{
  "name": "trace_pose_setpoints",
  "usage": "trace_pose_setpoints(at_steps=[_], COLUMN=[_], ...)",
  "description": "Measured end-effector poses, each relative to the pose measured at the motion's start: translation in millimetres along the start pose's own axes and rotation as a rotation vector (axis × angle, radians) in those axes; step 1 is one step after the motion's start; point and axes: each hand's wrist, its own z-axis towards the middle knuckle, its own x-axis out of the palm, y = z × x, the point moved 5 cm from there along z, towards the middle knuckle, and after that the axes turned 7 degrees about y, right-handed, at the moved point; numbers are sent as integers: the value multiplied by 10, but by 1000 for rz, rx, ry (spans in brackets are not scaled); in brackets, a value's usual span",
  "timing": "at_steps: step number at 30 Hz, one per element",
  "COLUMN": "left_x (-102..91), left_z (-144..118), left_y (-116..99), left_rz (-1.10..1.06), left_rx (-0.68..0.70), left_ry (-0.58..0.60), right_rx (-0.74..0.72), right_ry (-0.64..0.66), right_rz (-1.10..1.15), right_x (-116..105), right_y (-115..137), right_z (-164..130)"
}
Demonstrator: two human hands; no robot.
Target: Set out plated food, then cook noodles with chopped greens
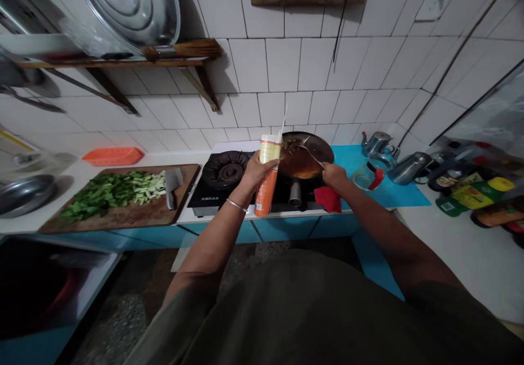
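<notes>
At a tiled kitchen counter, the left hand (254, 171) wraps its fingers around an orange-and-white noodle packet (267, 177), held upright with its opened top just beside the rim of a dark wok (317, 148) of brown broth on the stove (223, 182). The right hand (333, 175) is clenched on the handle of a metal ladle (308, 151) reaching into the wok. A cleaver (172, 186) lies beside chopped greens (110, 190) on the cutting board (126, 217) to the left.

I see both arms stretched forward; left hand (256, 171) fingers curled in a grip, right hand (333, 175) fisted, knuckles up.
</notes>
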Motion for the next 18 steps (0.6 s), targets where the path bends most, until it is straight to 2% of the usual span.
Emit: trace_pose_setpoints(at_steps=[6, 9, 13, 18], left_x=[-90, -142, -208, -242], left_z=[5, 12, 19, 60], left_y=[71, 103, 129, 187], left_rz=[-38, -63, -71, -93], left_rx=[-14, -10, -10, -10], left_ry=[3, 4, -3, 36], right_rx=[-92, -135, -147, -66], right_ry=[34, 5, -27, -7], right_rz=[-95, -140, -163, -163], right_x=[-46, -94, -184, -385], right_y=[263, 321, 283, 96], right_z=[-107, -235, -437, -750])
